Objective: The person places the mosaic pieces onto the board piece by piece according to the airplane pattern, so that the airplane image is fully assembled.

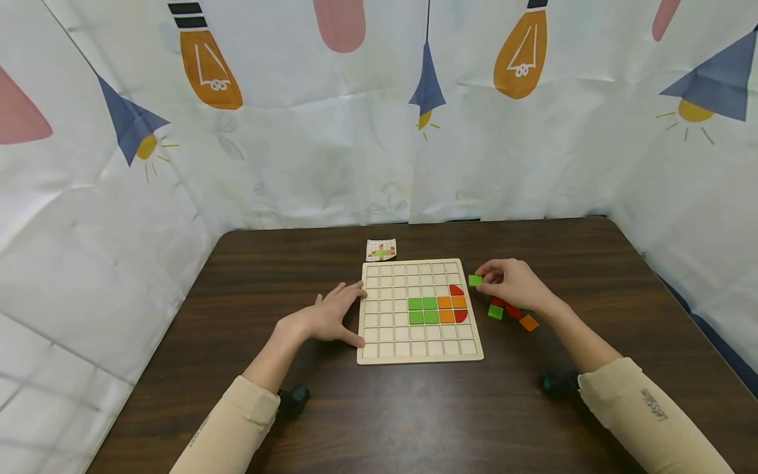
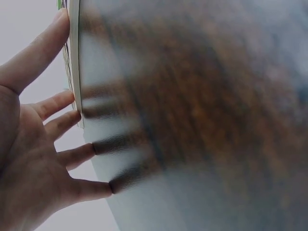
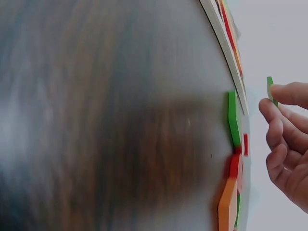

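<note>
A pale wooden grid board (image 1: 385, 332) lies on the table, with green square tiles (image 1: 416, 317), orange squares (image 1: 445, 316) and red rounded pieces (image 1: 460, 316) set in its cells. My left hand (image 1: 324, 317) spreads its fingers along the board's left edge; thumb and some fingertips touch the rim, as the left wrist view also shows. Just off the board's right side, my right hand (image 1: 512, 284) pinches a green square tile (image 1: 476, 280) between thumb and finger. In the right wrist view this green tile (image 3: 270, 86) is held up above the table.
Beside the right hand lie loose pieces: a green square (image 1: 495, 312), an orange square (image 1: 529, 322) and red ones (image 1: 513, 311), partly hidden by the hand. A small card with a coloured pattern (image 1: 381, 250) lies behind the board. A printed curtain (image 1: 331, 164) hangs behind the dark table (image 1: 284, 263).
</note>
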`<state>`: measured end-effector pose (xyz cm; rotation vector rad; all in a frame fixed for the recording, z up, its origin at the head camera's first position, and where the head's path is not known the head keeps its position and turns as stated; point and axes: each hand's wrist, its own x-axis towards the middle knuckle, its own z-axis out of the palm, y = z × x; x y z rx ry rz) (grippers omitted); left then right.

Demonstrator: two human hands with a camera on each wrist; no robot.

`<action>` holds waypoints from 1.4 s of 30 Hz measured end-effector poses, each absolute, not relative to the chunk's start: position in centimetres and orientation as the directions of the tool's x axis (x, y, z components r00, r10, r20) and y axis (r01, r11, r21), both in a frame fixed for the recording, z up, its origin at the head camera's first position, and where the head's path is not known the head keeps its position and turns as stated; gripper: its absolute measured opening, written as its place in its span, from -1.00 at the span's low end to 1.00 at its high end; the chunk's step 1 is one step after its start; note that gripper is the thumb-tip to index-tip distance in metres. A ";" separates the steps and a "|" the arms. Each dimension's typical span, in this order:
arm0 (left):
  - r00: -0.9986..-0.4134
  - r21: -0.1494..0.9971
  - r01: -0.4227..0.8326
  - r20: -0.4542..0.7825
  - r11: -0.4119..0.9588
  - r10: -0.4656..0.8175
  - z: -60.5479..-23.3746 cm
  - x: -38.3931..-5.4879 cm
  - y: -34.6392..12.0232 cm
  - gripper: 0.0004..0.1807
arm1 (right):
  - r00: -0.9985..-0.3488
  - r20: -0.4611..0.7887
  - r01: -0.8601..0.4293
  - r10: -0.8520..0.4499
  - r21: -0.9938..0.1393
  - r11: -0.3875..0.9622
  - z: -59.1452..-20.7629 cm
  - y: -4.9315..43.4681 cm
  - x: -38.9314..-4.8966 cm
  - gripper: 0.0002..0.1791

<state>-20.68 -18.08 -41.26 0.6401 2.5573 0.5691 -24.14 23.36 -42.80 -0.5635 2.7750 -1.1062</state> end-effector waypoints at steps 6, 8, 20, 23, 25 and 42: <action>-0.796 0.479 0.335 -0.316 0.811 0.516 -41.4 -20.8 -18.1 0.06 | -0.904 0.066 -0.352 -0.422 -0.674 0.650 -42.8 21.6 -24.0 -0.71; -0.797 0.479 0.335 -0.316 0.811 0.515 -41.4 -20.8 -18.1 0.07 | -0.897 0.068 -0.366 -0.437 -0.670 0.646 -42.8 20.9 -23.9 -0.72; -0.795 0.482 0.338 -0.312 0.808 0.519 -41.4 -20.7 -18.0 0.05 | -0.875 0.043 -0.380 -0.482 -0.677 0.631 -42.5 17.8 -23.2 -0.74; -0.797 0.477 0.336 -0.317 0.812 0.515 -41.4 -20.7 -18.0 0.05 | -0.867 0.046 -0.394 -0.496 -0.673 0.626 -42.4 17.2 -23.2 -0.75; -0.798 0.472 0.335 -0.319 0.815 0.512 -41.3 -20.7 -18.1 0.05 | -0.863 0.051 -0.401 -0.503 -0.675 0.619 -42.3 16.7 -23.2 -0.75; -0.796 0.473 0.341 -0.315 0.813 0.517 -41.4 -20.8 -18.1 0.07 | -0.818 0.064 -0.453 -0.572 -0.684 0.572 -42.9 14.0 -23.4 -0.77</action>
